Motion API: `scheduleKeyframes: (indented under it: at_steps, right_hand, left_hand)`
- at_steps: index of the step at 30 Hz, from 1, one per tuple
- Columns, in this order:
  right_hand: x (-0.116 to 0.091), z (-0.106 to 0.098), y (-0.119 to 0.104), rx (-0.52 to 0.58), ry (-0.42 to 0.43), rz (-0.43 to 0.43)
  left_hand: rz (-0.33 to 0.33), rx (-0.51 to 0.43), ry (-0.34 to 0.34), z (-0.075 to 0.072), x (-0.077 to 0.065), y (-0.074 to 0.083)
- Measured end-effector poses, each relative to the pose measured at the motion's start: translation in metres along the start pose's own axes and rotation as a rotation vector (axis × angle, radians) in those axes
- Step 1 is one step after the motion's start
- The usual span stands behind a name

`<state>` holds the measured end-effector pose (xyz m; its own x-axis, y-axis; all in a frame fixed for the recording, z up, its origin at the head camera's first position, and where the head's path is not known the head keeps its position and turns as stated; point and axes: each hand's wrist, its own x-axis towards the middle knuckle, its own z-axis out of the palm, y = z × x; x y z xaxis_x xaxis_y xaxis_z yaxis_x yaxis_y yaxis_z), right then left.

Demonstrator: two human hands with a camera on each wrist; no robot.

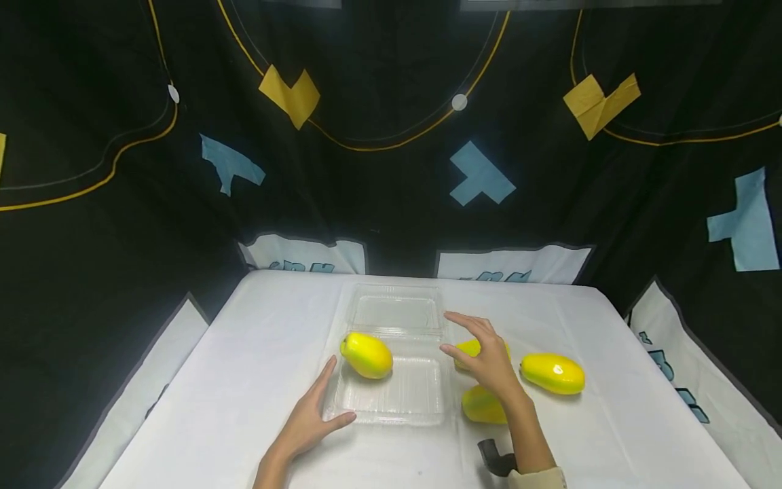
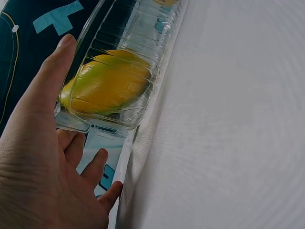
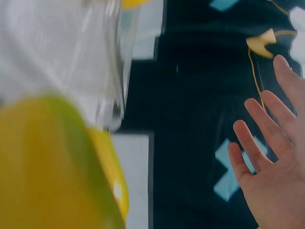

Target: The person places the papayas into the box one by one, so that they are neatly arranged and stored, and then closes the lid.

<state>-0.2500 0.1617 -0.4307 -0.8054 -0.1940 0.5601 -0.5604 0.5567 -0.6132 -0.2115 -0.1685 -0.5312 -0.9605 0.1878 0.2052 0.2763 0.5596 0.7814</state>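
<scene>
A clear plastic clamshell box (image 1: 415,387) lies with its lid (image 1: 397,309) folded back. One glossy yellow papaya (image 1: 366,355) is in the left part of its base; the left wrist view shows this papaya (image 2: 109,83) through the clear wall. My left hand (image 1: 308,421) is spread beside the box's left edge, thumb and fingers straight, holding nothing. To the right of the box, my right hand (image 1: 482,350) hovers with fingers extended and nothing in its grasp. Below it are two papayas (image 1: 481,405), partly hidden by the hand and forearm. The right wrist view shows its fingers (image 3: 257,114) apart.
Another yellow papaya (image 1: 552,373) lies right of my right forearm. A dark curved piece (image 1: 496,458) is beside my right wrist. Dark curtains (image 1: 379,197) with taped patches surround the white table (image 1: 256,353) at the back and sides.
</scene>
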Motion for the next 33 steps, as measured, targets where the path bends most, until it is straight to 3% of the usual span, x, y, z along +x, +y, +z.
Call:
scheduleKeyframes:
  at_steps: [7, 14, 17, 26, 33]
  right_hand:
    - [-0.028, -0.028, 0.015, 0.001, 0.024, 0.102]
    - [-0.051, -0.039, 0.032, 0.047, -0.087, 0.18]
    - [-0.056, -0.045, 0.027, 0.074, -0.152, 0.229]
    - [-0.07, -0.045, 0.053, 0.086, -0.258, 0.24]
    - [-0.075, -0.041, 0.059, 0.13, -0.326, 0.248]
  left_hand:
    - [-0.001, 0.001, 0.001, 0.0, -0.001, 0.0]
    - [-0.031, 0.015, -0.004, 0.0, 0.001, -0.001]
    - [-0.03, 0.016, -0.008, -0.001, 0.002, 0.0]
    - [-0.018, 0.013, 0.004, -0.002, 0.001, 0.001]
    - [-0.017, -0.004, 0.001, -0.001, 0.0, 0.0]
